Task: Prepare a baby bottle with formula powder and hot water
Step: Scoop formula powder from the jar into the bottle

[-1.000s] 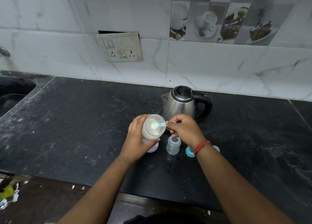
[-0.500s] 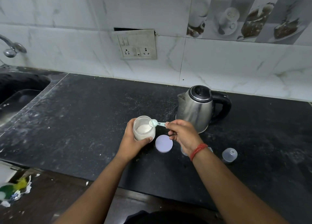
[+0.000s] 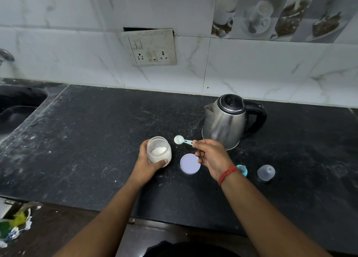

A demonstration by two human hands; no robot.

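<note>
My left hand (image 3: pixel 148 161) grips a clear jar of white formula powder (image 3: pixel 159 151) standing on the black counter. My right hand (image 3: pixel 212 156) pinches the handle of a small pale-blue scoop (image 3: pixel 179 140), held just right of the jar's mouth with white powder in its bowl. The jar's round lilac lid (image 3: pixel 190 163) lies flat between my hands. A steel electric kettle (image 3: pixel 225 121) with a black handle stands behind my right hand. A teal bottle collar (image 3: pixel 243 169) peeks out beside my right wrist, and a clear bottle cap (image 3: pixel 266 172) stands further right. The bottle itself is hidden.
A black sink (image 3: pixel 17 109) is set into the counter at far left, with a tap (image 3: pixel 5 55) above it. A wall socket plate (image 3: pixel 151 47) hangs on the tiled wall. Crumpled packaging (image 3: pixel 13 223) lies below the counter's front edge (image 3: pixel 174 223).
The scoop has come out of the jar and now hangs to the right of its mouth. The jar has been lowered onto the counter. The camera view shifted left.
</note>
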